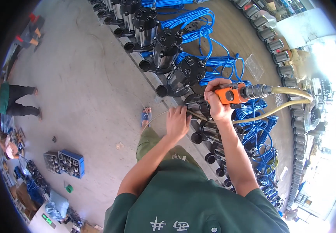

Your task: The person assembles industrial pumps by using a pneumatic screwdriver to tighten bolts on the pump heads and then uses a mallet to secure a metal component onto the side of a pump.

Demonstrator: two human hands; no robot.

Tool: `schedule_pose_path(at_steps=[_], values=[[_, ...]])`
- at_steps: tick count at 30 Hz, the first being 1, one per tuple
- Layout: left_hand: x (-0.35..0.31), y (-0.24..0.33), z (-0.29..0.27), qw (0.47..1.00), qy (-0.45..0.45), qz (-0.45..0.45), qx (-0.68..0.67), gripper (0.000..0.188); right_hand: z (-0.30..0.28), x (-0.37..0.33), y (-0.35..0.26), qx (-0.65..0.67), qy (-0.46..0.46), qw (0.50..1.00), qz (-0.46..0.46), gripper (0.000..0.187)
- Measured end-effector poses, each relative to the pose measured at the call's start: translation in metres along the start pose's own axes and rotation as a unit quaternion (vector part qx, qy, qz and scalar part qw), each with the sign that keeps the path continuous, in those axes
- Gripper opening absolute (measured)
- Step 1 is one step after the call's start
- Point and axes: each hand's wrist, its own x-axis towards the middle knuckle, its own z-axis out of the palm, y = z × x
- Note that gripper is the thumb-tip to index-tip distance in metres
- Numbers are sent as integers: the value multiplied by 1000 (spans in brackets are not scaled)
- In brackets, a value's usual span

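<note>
Orange plastic wraps the body of the air tool point(230, 94) that the right hand point(216, 101) grips, fingers curled tight around its handle. The tool's metal nose point(256, 91) points right, and a yellowish hose point(292, 97) leaves that end, loops round to the right and comes back left under the forearm toward the left hand. The tool sits just above a dark pump point(199, 106) in the middle of the scene, though whether it touches the pump cannot be told.

The left hand point(177, 122) lies just left of the right one, palm down, fingers together and bent over the near edge of that same pump; what lies under the fingertips is hidden.

That pump is one of a long row of pumps point(164, 48) that runs from far left to near right across the concrete floor point(86, 85), each with a black motor head and a round black outlet facing left. Coils of blue cable point(199, 23) lie to the right of the row, thickest beside the hands and beyond them. A second row of grey cylinders point(278, 56) curves along the far right.

Below the hands show the person's green shirt point(187, 202), olive trouser leg point(148, 141) and a foot in a blue sandal point(146, 115). At near left stand blue crates point(71, 163) of metal fittings, and another person point(14, 101) in dark trousers stands at the far left.
</note>
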Motion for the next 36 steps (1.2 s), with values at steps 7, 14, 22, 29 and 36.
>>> schedule_pose_path(at_steps=[7,14,22,29,36], values=[[29,-46,25,991,18,87,-100,23,7,7,-69,44,76,995,-46,33],[8,-29,0,770,-326,-145,-529,33,-12,-22,-115,-17,94,983,-155,40],[12,24,74,347,-112,-488,-793,14,-16,-47,-73,-3,138,988,-68,36],[8,29,68,326,-74,-495,-802,18,-29,-55,-58,-6,122,991,-46,39],[6,23,69,345,-80,-483,-801,18,-24,-51,-47,-14,144,989,-40,36]])
